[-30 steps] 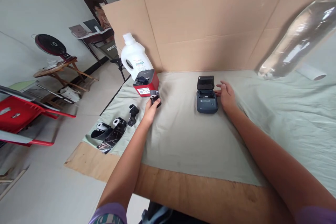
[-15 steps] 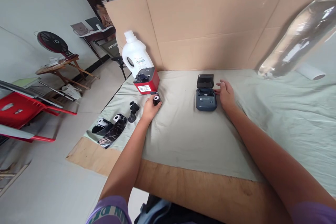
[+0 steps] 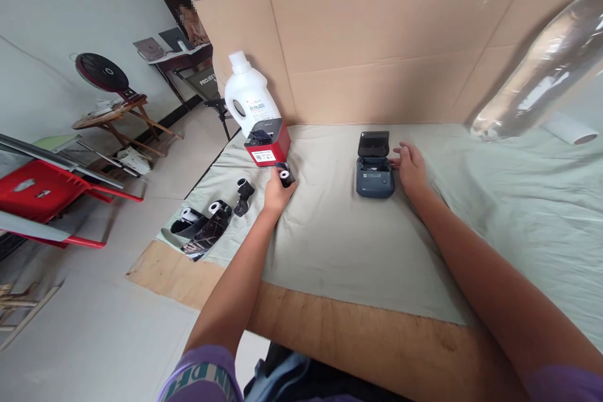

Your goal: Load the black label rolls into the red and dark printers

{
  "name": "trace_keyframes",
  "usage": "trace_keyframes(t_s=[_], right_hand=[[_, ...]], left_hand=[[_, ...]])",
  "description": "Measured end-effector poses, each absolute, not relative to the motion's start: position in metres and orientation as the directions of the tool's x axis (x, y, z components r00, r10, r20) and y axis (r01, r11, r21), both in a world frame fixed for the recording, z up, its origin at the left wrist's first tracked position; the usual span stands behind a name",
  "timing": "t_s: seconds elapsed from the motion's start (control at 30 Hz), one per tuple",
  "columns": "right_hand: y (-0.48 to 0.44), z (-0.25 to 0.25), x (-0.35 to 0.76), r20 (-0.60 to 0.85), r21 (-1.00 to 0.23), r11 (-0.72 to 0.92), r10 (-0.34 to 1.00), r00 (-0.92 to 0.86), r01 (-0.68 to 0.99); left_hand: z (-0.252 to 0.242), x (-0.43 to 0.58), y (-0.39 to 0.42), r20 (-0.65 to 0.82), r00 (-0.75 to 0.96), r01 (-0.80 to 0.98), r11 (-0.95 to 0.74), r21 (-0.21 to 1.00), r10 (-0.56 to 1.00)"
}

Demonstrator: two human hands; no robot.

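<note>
Here the left hand (image 3: 277,191) has its fingers closed round a small roll (image 3: 284,174), black on the outside with a white core end showing. It is held just above the green cloth (image 3: 339,245), at about nine o'clock from the grey printer (image 3: 374,171) and just in front of the red printer (image 3: 267,146). The right hand (image 3: 411,168) lies flat at three o'clock of the grey printer, whose lid stands open. Its fingers are loosely spread and touch the printer's side, gripping nothing. A white bottle (image 3: 249,99) stands at twelve o'clock of the red printer, against the cardboard wall (image 3: 377,44). More rolls in black wrap (image 3: 207,229) lie at about eight o'clock from the left hand, near the cloth's edge, and bare bench (image 3: 377,339) shows at six o'clock. The roll looks light and fairly stiff about its core, though the glossy wrap may be slippery and a loose end could unwind. It is probably best pinched across its curved sides, between thumb and fingertips, without crushing the wound layers.
</note>
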State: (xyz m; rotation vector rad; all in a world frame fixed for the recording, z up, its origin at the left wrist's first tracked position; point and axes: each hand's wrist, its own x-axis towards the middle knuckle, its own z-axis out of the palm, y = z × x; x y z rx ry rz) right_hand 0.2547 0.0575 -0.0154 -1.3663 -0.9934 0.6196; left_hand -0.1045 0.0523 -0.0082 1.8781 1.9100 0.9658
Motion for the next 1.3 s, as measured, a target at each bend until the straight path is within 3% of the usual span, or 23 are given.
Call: trace_keyframes(t_s=[0.17, 0.3, 0.4, 0.6, 0.93, 1.07, 1.3], right_hand=[[0.057, -0.015, 0.255, 0.224, -0.971, 0.151, 0.846, 0.484, 0.185], [0.058, -0.016, 0.254, 0.215, -0.974, 0.147, 0.845, 0.489, 0.174], [0.059, -0.017, 0.254, 0.221, -0.972, 0.15, 0.841, 0.493, 0.18], [0.057, -0.015, 0.254, 0.223, -0.97, 0.147, 0.847, 0.483, 0.192], [0.056, -0.013, 0.252, 0.213, -0.973, 0.137, 0.842, 0.496, 0.185], [0.057, -0.015, 0.253, 0.22, -0.971, 0.143, 0.845, 0.488, 0.192], [0.059, -0.013, 0.252, 0.208, -0.976, 0.143, 0.844, 0.495, 0.167]], left_hand=[[0.0, -0.103, 0.045, 0.284, 0.002, 0.866, -0.144, 0.479, 0.959], [0.008, -0.1, 0.038, 0.269, 0.003, 0.946, -0.09, 0.31, 0.963], [0.011, -0.097, 0.035, 0.272, -0.004, 0.954, -0.078, 0.289, 0.962], [0.002, -0.099, 0.04, 0.292, -0.018, 0.89, -0.118, 0.441, 0.956], [0.002, -0.102, 0.047, 0.411, -0.164, 0.546, -0.264, 0.795, 0.897], [0.019, -0.098, 0.024, 0.347, -0.153, 0.454, -0.246, 0.857, 0.925], [0.028, -0.139, -0.056, 0.202, -0.112, 0.464, -0.129, 0.876, 0.973]])
